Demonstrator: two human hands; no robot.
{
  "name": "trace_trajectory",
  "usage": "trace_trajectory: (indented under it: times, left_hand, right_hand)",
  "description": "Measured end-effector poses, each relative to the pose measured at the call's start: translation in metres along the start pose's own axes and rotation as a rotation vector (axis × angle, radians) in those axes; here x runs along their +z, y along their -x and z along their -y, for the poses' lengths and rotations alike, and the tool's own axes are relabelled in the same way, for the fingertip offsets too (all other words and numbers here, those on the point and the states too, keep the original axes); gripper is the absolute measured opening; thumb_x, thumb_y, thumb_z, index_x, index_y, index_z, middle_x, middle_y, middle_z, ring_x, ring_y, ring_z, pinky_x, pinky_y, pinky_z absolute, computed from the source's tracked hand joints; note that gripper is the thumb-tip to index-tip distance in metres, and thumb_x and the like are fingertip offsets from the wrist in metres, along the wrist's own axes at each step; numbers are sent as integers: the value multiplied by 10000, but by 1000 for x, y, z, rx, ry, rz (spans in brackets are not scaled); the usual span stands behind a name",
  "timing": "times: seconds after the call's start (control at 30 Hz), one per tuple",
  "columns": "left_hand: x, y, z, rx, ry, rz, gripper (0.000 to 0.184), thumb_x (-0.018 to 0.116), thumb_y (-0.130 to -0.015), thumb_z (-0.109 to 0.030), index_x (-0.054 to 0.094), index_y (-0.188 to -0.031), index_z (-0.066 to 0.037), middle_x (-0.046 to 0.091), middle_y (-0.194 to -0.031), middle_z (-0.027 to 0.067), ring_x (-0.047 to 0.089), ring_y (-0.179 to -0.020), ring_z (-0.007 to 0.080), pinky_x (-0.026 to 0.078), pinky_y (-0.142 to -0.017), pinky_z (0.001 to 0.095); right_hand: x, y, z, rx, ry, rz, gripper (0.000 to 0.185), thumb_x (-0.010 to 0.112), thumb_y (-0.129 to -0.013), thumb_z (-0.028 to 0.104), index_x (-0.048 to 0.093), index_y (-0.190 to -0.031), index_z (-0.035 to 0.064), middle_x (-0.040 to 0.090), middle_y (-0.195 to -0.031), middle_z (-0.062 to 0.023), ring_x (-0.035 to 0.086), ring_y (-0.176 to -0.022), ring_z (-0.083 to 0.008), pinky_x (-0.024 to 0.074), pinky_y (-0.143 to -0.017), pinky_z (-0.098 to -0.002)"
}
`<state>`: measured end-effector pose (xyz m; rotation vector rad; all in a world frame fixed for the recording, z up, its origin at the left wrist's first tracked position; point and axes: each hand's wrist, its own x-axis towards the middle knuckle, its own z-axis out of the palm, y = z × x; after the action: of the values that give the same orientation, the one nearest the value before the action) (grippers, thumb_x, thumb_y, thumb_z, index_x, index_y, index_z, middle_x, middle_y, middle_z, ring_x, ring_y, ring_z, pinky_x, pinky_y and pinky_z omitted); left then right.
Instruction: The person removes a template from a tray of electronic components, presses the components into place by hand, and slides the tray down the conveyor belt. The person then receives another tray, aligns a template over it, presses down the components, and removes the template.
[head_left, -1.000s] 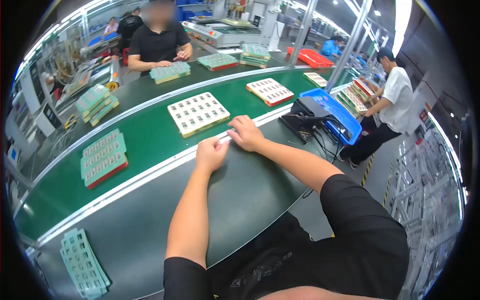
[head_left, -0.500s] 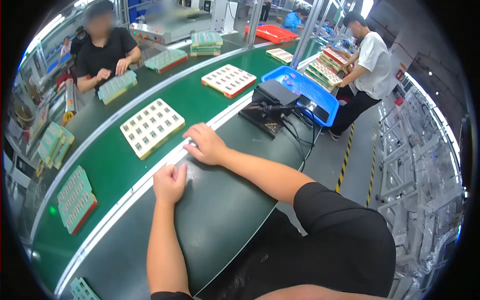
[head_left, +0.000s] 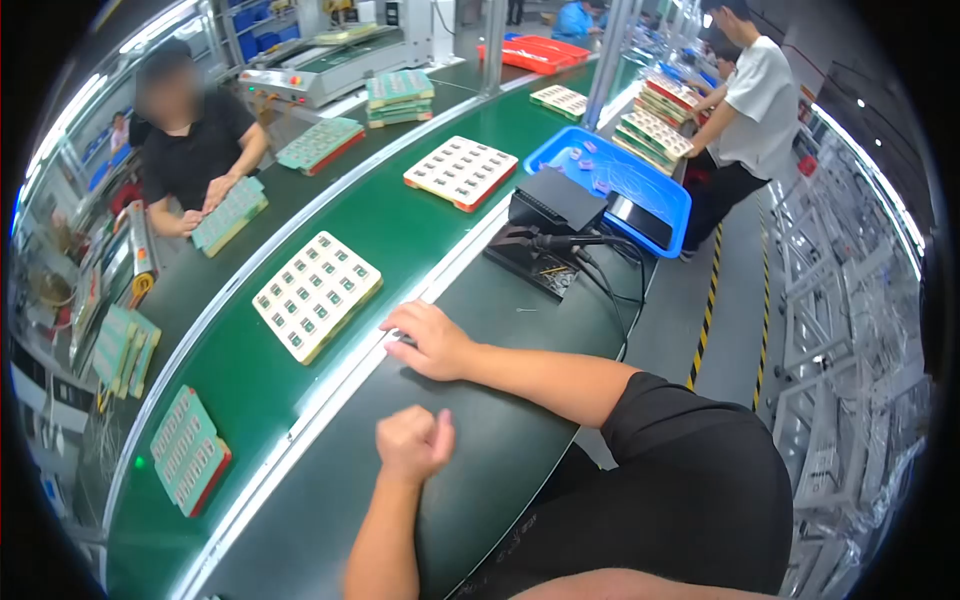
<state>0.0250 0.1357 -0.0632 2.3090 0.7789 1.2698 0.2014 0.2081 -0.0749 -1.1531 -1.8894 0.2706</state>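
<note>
My left hand (head_left: 412, 443) is curled into a loose fist over the dark work surface (head_left: 500, 425), thumb sticking out. Nothing shows in it. My right hand (head_left: 432, 338) rests at the metal rail (head_left: 345, 375) along the belt, its fingers bent and its thumb apart, holding nothing I can see. Just beyond the rail, a cream tray (head_left: 317, 297) with rows of small dark parts lies on the green conveyor belt (head_left: 400, 238). Neither hand touches it.
Another cream tray (head_left: 460, 172) and a green-and-red tray (head_left: 190, 452) lie on the belt. A black soldering iron stand (head_left: 555, 200) with cables sits beside a blue bin (head_left: 675, 205). One person (head_left: 190, 130) works opposite; another (head_left: 755, 105) handles stacked trays (head_left: 650, 135).
My left hand has drawn back from the rail, toward me. My right hand stays by the rail. The view has shifted, and the person opposite now has both hands on a green tray.
</note>
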Motion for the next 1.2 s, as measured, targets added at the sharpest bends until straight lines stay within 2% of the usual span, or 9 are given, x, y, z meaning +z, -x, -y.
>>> trace_trajectory:
  times: [0.03,0.1,0.2,0.3,0.7,0.83,0.93,1.2]
  left_hand:
    - [1,-4,-10,65,31,65,436,757,-731,-32,387,-511,-105,428,-500,69,433,-404,261,324,-415,371]
    - [5,-5,-19,45,137,153,442,776,-736,-59,393,-523,-113,436,-512,60,464,-415,261,357,-413,381]
    - [-1,-2,-16,-49,193,156,451,785,-717,-40,383,-525,-107,422,-507,52,448,-408,252,341,-413,371]
    - [-8,-3,-17,-40,206,155,456,788,-706,-22,378,-526,-106,413,-506,49,437,-406,248,329,-414,363]
    - [-7,4,-32,53,-10,119,450,757,-750,-23,375,-520,-81,406,-499,84,425,-418,277,310,-422,373]
    - [-9,10,-26,7,-88,68,423,747,-791,-33,391,-563,-58,396,-516,101,389,-422,285,299,-437,379]
    - [-15,18,-16,-5,-148,30,443,729,-815,-23,359,-573,-51,364,-518,101,359,-425,272,267,-442,387]
    - [-18,22,-17,-76,-175,12,464,717,-843,-29,332,-583,-35,328,-526,88,294,-449,212,237,-455,369]
  right_hand:
    - [1,-1,0,-12,-15,2,292,670,-921,238,644,-1138,45,625,-1120,-141,575,-1051,-341,447,-952,-441]
    - [1,-1,3,35,-45,11,291,682,-919,230,646,-1143,49,628,-1134,-138,574,-1075,-343,442,-970,-446]
    - [0,-3,10,77,-48,-6,289,690,-925,235,653,-1148,55,625,-1132,-129,573,-1080,-329,437,-978,-444]
    - [1,-2,13,73,-43,-19,293,692,-926,242,658,-1149,56,622,-1128,-127,571,-1077,-324,433,-981,-439]
    - [16,7,19,-55,30,-63,295,689,-924,319,673,-1083,71,607,-1090,-107,563,-1068,-319,430,-953,-445]
    - [22,6,18,-85,61,-104,293,695,-907,353,689,-1024,85,609,-1055,-110,557,-1048,-315,439,-913,-450]
    - [36,7,18,-131,76,-131,307,680,-909,402,702,-952,99,622,-1012,-116,558,-1033,-314,442,-898,-447]
    - [33,8,28,-81,142,-19,362,632,-937,432,709,-987,82,632,-1052,-144,559,-1063,-327,439,-927,-460]
